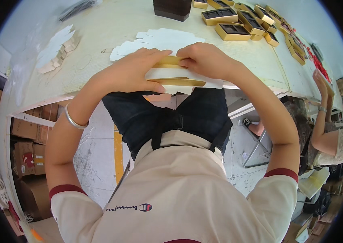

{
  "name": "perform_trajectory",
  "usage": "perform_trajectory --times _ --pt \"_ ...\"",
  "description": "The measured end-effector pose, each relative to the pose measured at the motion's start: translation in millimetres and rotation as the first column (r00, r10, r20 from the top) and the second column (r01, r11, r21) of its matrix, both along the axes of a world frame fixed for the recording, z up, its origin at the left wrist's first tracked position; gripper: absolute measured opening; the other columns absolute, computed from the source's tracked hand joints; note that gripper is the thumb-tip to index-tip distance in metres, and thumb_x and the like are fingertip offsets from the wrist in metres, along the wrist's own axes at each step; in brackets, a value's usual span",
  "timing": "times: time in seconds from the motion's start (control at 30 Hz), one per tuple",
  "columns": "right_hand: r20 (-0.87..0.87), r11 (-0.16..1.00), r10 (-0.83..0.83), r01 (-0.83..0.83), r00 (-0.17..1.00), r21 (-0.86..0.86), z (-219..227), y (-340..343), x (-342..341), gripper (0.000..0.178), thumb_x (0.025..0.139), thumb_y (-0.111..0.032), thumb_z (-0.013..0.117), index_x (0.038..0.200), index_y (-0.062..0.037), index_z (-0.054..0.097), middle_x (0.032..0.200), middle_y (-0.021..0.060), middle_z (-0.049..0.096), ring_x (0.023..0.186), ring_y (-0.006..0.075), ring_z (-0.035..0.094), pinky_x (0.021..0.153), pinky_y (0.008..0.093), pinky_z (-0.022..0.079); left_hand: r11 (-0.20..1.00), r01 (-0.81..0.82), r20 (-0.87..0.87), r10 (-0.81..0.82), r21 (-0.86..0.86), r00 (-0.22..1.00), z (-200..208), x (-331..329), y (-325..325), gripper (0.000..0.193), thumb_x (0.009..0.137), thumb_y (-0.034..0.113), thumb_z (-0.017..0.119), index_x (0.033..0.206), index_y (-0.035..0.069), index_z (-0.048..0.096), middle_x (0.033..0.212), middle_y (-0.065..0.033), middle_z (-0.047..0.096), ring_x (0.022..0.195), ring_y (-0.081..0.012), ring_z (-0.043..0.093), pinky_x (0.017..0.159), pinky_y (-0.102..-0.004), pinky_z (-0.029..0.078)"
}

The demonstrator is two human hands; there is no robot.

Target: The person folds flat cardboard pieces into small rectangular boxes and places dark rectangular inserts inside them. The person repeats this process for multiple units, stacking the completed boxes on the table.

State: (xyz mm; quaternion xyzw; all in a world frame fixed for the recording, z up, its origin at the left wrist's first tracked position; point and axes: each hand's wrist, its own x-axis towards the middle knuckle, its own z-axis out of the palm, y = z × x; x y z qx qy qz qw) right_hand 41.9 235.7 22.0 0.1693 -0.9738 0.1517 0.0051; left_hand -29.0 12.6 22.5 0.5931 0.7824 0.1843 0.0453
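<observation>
At the table's front edge, my two hands hold a partly folded card box blank [175, 73], white on one face with gold strips. My left hand [137, 69] grips its left end, thumb along the near side and fingers over the far side. My right hand [204, 60] pinches the far gold edge with bent fingers; its fingertips are partly hidden. Just beyond lies a spread of flat white card blanks [159, 40], partly covered by my hands.
Gold boxes with dark inserts [231, 31] pile up at the far right, near red ribbon-like material [318, 65]. A dark brown container [172, 9] stands at the back. Stacked white card pieces [58, 50] lie left. Another person's hands [322, 83] work at the right.
</observation>
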Motion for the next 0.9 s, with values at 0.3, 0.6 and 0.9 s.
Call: perform_trajectory --times 0.3,0.6,0.9 --pt "-0.167 0.943 0.19 -0.227 0.968 -0.243 -14.2 7.4 37.3 0.031 0.083 0.004 0.051 0.112 -0.0042 0.059 0.096 0.0119 0.058 0.076 0.0235 0.055 0.071 0.0308 0.045 0.992 -0.01 -0.356 0.055 0.128 0.933 -8.4 -19.1 -0.9 0.073 0.066 0.009 0.076 0.132 0.016 0.046 0.13 -0.0098 0.046 0.12 -0.0297 0.04 0.105 -0.0406 0.032" --pt "-0.048 0.936 0.205 -0.21 0.978 -0.281 -1.3 7.0 28.8 0.029 0.082 -0.003 0.062 0.111 -0.0038 0.059 0.085 0.0103 0.055 0.078 0.0233 0.056 0.07 0.0309 0.045 0.996 -0.047 0.224 0.03 0.071 0.974 -14.3 7.8 -13.7 0.025 0.066 0.006 0.075 0.089 0.008 0.065 0.121 -0.0057 0.053 0.113 -0.024 0.045 0.092 -0.0307 0.04" --pt "-0.149 0.903 0.103 -0.155 0.983 -0.402 -19.2 -19.6 17.0 0.018 0.077 -0.009 0.069 0.072 -0.0007 0.053 0.074 0.0096 0.052 0.066 0.023 0.051 0.059 0.0319 0.041 0.925 0.008 -0.123 0.042 0.38 0.992 -23.3 15.1 -16.9 0.013 0.07 0.012 0.074 0.071 0.005 0.064 0.111 -0.0068 0.054 0.11 -0.0266 0.044 0.091 -0.0361 0.038"
